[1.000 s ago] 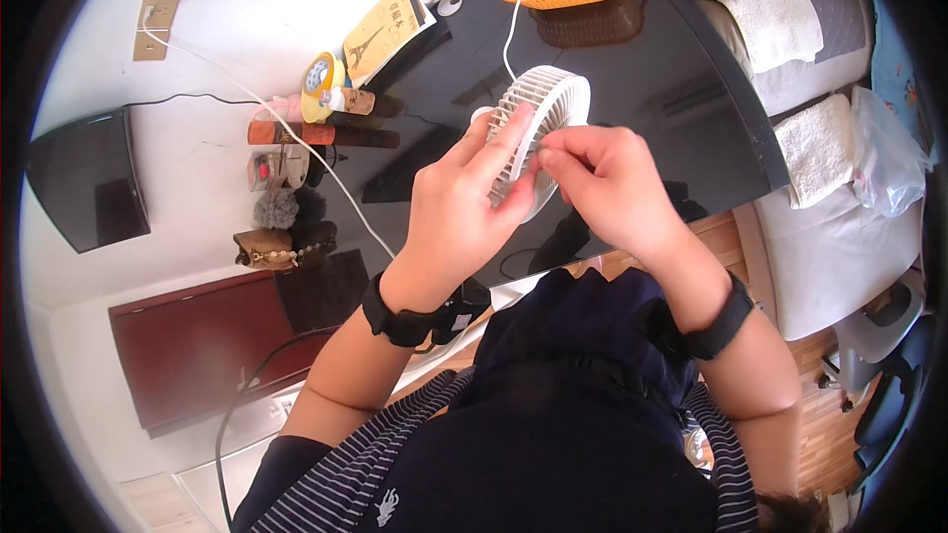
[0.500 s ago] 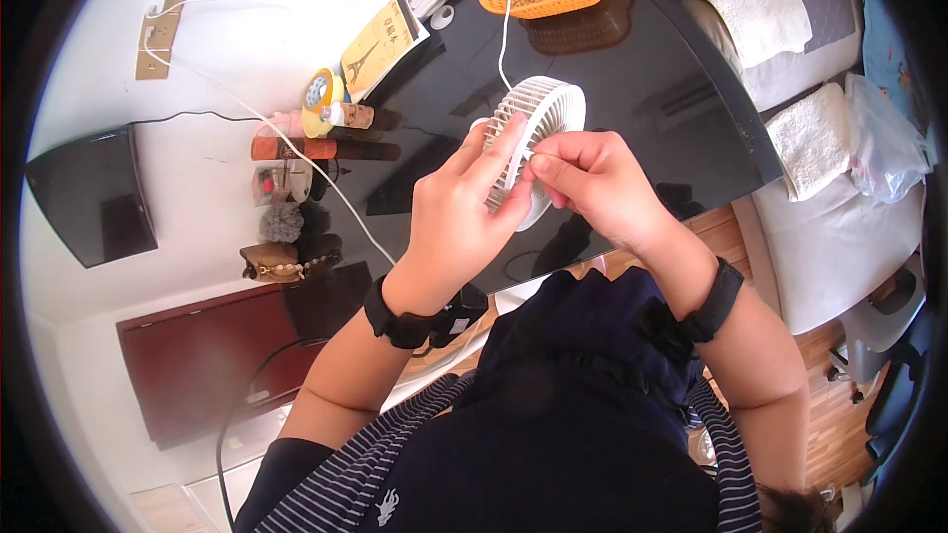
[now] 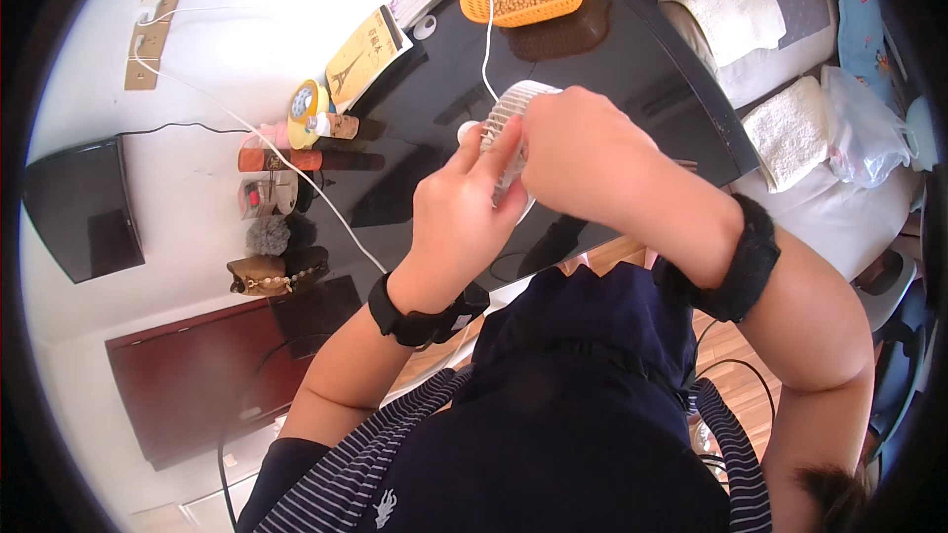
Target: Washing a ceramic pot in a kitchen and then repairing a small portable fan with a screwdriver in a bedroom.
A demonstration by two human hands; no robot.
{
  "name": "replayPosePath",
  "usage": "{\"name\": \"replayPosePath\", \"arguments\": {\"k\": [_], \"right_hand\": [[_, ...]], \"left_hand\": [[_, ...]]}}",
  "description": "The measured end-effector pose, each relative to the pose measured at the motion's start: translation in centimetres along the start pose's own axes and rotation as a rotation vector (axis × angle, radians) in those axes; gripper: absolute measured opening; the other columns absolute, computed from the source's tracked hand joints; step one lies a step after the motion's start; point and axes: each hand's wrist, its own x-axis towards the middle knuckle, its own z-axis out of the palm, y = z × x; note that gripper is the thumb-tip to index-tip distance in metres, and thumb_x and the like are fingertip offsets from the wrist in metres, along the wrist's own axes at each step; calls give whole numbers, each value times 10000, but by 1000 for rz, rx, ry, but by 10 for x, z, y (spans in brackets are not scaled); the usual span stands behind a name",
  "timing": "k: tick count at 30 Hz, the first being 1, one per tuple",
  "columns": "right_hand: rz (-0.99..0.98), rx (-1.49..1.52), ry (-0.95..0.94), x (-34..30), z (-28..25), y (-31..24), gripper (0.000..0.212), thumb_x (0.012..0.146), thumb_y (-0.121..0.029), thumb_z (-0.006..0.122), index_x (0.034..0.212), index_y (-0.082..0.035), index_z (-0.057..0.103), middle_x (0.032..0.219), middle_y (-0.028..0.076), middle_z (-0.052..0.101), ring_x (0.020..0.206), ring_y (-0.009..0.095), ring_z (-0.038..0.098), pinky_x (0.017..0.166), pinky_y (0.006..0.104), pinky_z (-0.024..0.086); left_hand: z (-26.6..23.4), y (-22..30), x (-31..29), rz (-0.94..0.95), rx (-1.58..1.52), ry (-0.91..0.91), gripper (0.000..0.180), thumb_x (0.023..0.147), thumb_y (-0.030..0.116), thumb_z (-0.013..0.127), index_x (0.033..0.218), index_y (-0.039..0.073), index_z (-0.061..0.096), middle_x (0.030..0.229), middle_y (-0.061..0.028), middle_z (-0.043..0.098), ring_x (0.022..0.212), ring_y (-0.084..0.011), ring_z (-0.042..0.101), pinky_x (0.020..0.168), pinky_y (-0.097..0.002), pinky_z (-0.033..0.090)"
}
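A small white electric fan [image 3: 506,114] with a round, slatted grille is held on edge just above the glossy black table [image 3: 642,99]. My left hand [image 3: 454,207] grips its left side, fingers spread over the slats and thumb near the lower rim. Across the grille's front, my right hand [image 3: 583,153] is curled with its back toward me and covers much of the fan. Its fingertips are hidden, so what they hold does not show. A white round knob-like part [image 3: 467,130] peeks out beside my left fingers. From the fan's top, a white cord [image 3: 488,39] runs away.
An orange basket [image 3: 561,10] of beans stands at the far edge. Along the wall side are a yellow notebook [image 3: 363,59], a tape roll [image 3: 304,109], a grey pompom [image 3: 267,235] and a brown purse [image 3: 259,274]. A sofa [image 3: 839,207] with towels lies right.
My right hand has turned over and risen across the fan's front, its elbow swinging outward. The left hand keeps its grip. The whole view has shifted slightly.
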Motion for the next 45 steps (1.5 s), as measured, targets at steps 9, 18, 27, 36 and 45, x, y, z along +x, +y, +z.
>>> {"name": "replayPosePath", "arguments": {"k": [9,18,27,36,45], "right_hand": [[-206,-67,181,6,28,36,181,731,-134,623,856,-5,648,843,162,636,837,291,628,708,353,510],[-454,201,734,6,67,56,69,762,-105,578,758,-49,618,691,122,606,697,296,588,662,399,470],[-508,110,740,16,66,54,71,746,-103,572,725,-42,604,681,126,604,695,300,593,656,402,472],[-658,53,668,30,56,65,66,733,-105,560,754,-68,611,702,112,612,708,297,600,659,406,481],[-418,264,634,10,64,58,83,756,-110,566,763,-46,619,713,143,617,686,311,605,624,378,482]], "left_hand": [[-9,5,2,-115,-135,-61,495,709,175,681,1176,80,551,1138,-207,556,841,-340,621,716,-332,510],[-4,-19,-2,-206,-670,-190,494,793,22,627,1260,30,468,1176,-129,546,984,-145,552,822,-254,448],[0,-17,-2,-231,-719,-111,422,799,56,628,1205,21,519,1106,-147,590,934,-141,579,809,-257,444],[-7,-17,-1,-238,-668,-139,395,811,28,603,1197,6,520,1100,-132,595,880,-100,566,768,-233,445],[0,-23,-2,-198,-708,-85,395,806,14,599,1194,10,525,1104,-133,596,896,-112,573,773,-233,447]]}}
